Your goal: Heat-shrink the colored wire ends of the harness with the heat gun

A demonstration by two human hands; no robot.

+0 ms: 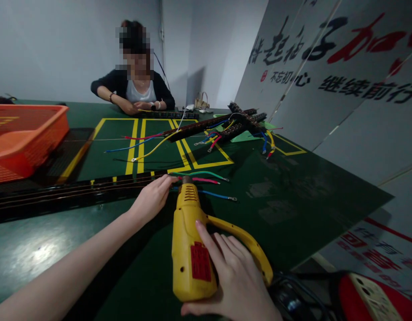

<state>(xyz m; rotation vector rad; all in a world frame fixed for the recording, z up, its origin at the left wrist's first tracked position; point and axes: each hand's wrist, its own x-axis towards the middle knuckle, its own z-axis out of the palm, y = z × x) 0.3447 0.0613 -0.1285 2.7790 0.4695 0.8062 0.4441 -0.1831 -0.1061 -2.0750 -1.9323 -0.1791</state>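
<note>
A yellow heat gun (187,223) with a red label points away from me, its nozzle close to the wires. My right hand (234,272) grips its body, fingers passing between body and looped handle. Beside the nozzle, my left hand (154,196) has its fingertips closed on the red wire (206,180) near the end of a long black strip (75,195). A green wire (209,173) and a blue wire (216,194), both with metal terminals, stick out from that same end. The nozzle partly hides where the wires leave the strip.
Across the green table (293,191) a person (139,84) handles another strip. An orange basket (28,142) stands at left. More wired strips (239,125) lie stacked at the back right. A red and cream power-socket reel (369,294) and dark cables (293,290) are at lower right.
</note>
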